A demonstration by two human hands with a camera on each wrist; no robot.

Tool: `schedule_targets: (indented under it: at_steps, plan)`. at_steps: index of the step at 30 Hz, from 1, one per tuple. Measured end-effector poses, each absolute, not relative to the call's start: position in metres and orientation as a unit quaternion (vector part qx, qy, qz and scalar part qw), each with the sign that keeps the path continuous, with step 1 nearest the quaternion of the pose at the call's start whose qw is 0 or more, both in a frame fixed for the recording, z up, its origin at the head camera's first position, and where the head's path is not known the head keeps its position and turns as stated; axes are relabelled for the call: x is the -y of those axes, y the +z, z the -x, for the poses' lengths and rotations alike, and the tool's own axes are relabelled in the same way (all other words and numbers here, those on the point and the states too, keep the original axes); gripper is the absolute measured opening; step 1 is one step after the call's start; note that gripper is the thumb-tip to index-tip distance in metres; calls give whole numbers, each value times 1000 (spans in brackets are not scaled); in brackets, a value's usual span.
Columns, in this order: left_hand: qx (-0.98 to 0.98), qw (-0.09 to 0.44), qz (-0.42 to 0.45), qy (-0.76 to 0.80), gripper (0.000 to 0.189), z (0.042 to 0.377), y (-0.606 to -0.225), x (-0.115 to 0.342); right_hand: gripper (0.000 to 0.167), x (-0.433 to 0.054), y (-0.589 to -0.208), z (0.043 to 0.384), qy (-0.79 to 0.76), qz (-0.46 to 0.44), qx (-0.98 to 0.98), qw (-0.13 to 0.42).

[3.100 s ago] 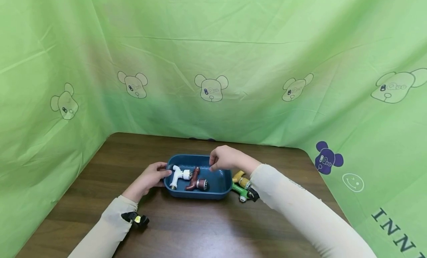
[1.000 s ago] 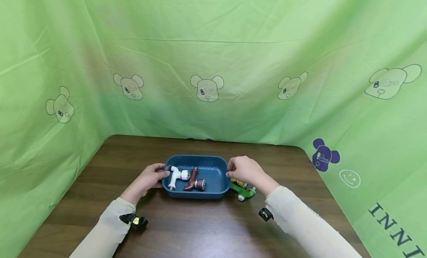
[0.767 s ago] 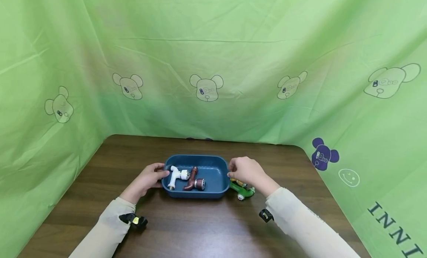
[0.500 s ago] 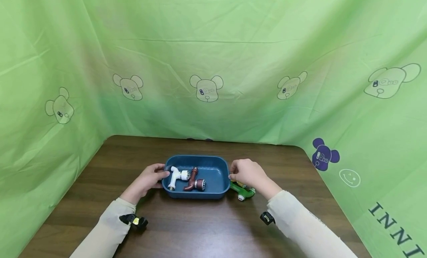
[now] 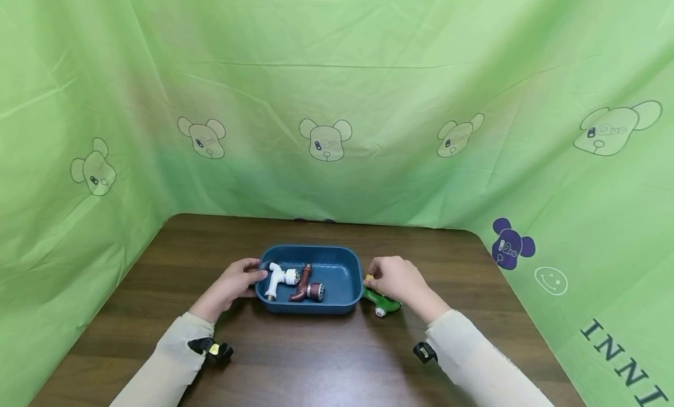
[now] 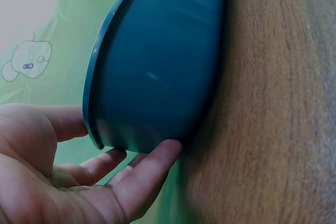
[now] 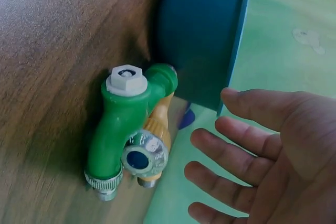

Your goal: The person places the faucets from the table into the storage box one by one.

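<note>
A blue tray (image 5: 316,308) holds a white tap (image 5: 277,278) and a brown tap (image 5: 302,288), side by side in its left half. My left hand (image 5: 235,283) grips the tray's left end, thumb over the rim and fingers against the outer wall. Beyond the right end lie a green tap (image 5: 382,303) and a yellow tap (image 7: 158,116), close against each other. Just above them is my right hand (image 5: 401,283). In the right wrist view its fingers are spread and loosely bent, holding nothing, with the thumb close to the tray rim. That hand hides most of the yellow tap in the head view.
The tray stands on a brown wooden table (image 5: 295,360). A green cloth (image 5: 326,190) printed with bear heads hangs behind the table and along its sides. Black straps with small devices sit on both forearms, the right one (image 5: 424,352) low over the table.
My right hand has moved from over the tray to its right end, then slightly further right and nearer, above the yellow and green taps. The left hand keeps its hold on the tray.
</note>
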State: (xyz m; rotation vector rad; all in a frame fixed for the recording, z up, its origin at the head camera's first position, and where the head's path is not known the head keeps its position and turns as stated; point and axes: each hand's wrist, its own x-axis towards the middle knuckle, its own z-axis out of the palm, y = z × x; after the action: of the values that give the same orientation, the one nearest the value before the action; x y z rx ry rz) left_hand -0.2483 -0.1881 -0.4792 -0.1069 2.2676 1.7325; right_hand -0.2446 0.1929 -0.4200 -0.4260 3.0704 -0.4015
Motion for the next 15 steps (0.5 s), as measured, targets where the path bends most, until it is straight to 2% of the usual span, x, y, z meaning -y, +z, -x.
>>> schedule_targets:
  at_steps: [15]
  plan:
    - [-784,148,37,602,54,249,-479,189,18,-219,-426,247,-199,180,-963,17]
